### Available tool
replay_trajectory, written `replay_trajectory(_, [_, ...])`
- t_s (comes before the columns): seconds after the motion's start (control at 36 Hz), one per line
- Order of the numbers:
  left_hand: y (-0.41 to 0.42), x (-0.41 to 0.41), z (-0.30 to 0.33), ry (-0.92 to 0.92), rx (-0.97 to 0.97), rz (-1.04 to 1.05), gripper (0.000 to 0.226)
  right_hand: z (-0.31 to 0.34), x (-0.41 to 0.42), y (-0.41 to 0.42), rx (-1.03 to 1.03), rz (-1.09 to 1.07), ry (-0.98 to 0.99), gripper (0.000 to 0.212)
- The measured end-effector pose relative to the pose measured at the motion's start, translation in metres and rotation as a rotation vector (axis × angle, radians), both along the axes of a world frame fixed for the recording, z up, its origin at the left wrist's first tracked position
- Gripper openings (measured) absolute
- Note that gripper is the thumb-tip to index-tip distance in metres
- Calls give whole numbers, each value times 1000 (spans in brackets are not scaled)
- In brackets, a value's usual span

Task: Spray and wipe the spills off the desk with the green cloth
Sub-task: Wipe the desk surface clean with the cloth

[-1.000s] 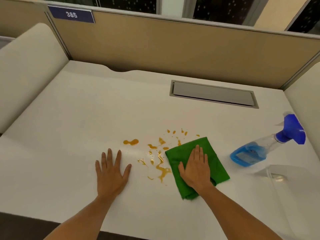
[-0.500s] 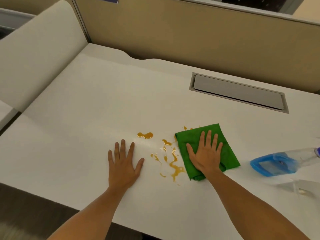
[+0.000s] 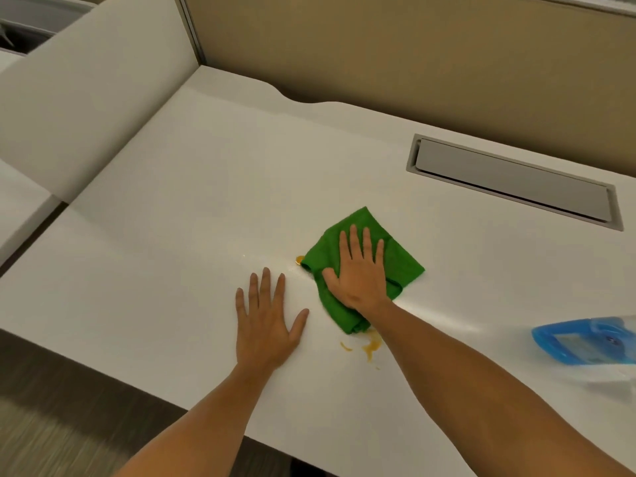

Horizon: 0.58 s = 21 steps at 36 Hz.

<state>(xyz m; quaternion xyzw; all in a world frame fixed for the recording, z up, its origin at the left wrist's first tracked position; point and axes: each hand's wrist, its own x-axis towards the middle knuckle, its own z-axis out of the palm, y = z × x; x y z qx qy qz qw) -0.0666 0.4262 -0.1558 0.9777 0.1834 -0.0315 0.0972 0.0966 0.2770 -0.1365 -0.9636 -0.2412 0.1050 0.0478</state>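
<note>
A folded green cloth point(image 3: 401, 266) lies on the white desk point(image 3: 172, 218), and my right hand point(image 3: 359, 270) presses flat on it, fingers spread. An orange drop point(image 3: 299, 259) peeks out at the cloth's left edge. A few orange smears point(image 3: 371, 346) show on the desk just below the cloth, beside my right forearm. My left hand point(image 3: 266, 318) rests flat on the bare desk just left of the cloth, holding nothing. The blue spray bottle point(image 3: 585, 340) lies on its side at the right edge, partly cut off.
A grey cable hatch point(image 3: 512, 180) is set into the desk at the back right. Beige partition panels stand behind and a white divider point(image 3: 86, 105) on the left. The desk's front edge runs below my forearms, with dark floor point(image 3: 69, 425) beyond it.
My right hand has slid the cloth to the left over the spill; most orange marks are now covered or gone. The view has shifted, so the bottle sits further right.
</note>
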Motion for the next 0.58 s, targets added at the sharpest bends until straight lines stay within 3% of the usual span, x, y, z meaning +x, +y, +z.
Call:
replay_trajectory(0.11, [0,0,-1,-30,-45,14,86,-5,-6,8,32,157,-47,91])
replay_trajectory(0.39, [3,-5,7,-203,-213,147,68,-8,-25,-22,47,527,-64,85])
replay_trajectory(0.58, [37,-10,8,-31,-50,118,68,-9,-69,-71,51,509,-35,87])
